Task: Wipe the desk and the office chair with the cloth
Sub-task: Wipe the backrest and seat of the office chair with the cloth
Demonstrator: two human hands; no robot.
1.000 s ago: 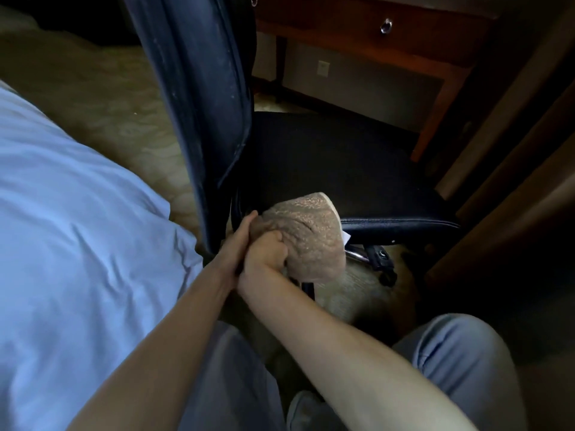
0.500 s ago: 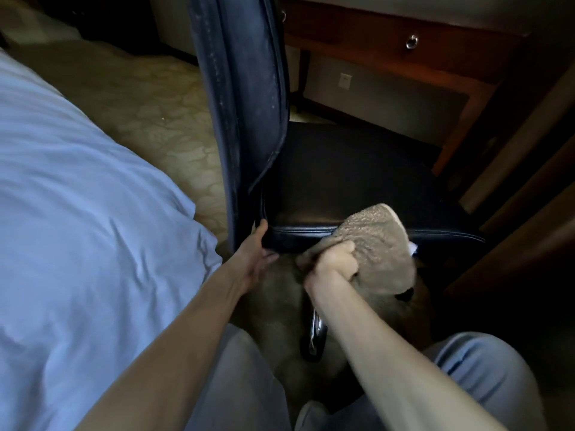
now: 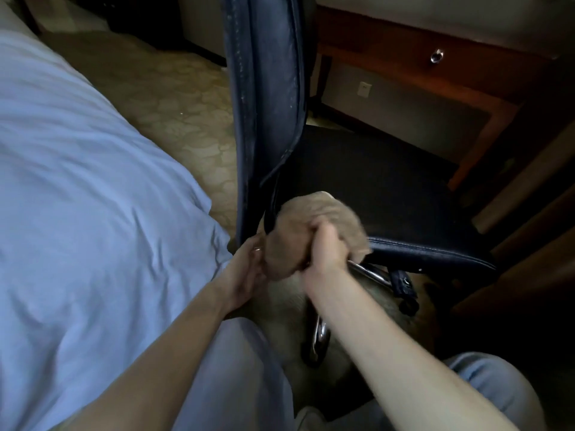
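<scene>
My right hand (image 3: 326,251) clenching bunched cloth (image 3: 298,225), its length slanting up-right onto office chair seat (image 3: 389,188); left hand (image 3: 245,270) touching it, fingers relaxed.

1 head-worn wide-angle view looks forward and down, close above the office chair (image 3: 373,188).

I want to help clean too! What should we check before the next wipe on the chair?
1. Grip of the right hand on the cloth: ok.
2. The cloth at the back corner of the office chair seat: ok.
3. The left hand out of the cloth's way: not ok, it is right beside it.
4. The cloth clean: cannot tell, blurred.
5. Top of the desk wiped: cannot tell, out of view.
</scene>
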